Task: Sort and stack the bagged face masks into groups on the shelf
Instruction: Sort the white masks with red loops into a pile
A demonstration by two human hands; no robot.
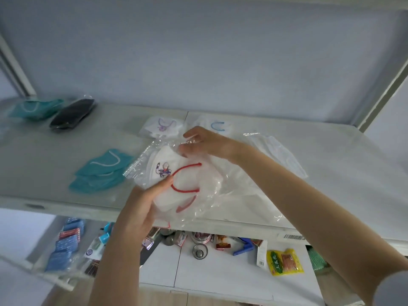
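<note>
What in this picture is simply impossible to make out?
Head view only.
- Count of masks in the red-looped mask bag: crinkled plastic and the left hand cover part of it.
- Goods on the lower shelf behind the left forearm: hidden by it.
- Lettering on the yellow packet: too small.
- The far-left teal masks: blurred.

On the shelf (55, 155), a mask stack (101, 173) lies left of the bag (194, 180) (pouch (162, 127) behind).

Your white shelf (55, 151) carries teal bagged masks (33, 109) and a black pack (72, 114) at upper left, a teal pile (101, 171) at centre left, and seemingly white masks (162, 127) behind.
</note>
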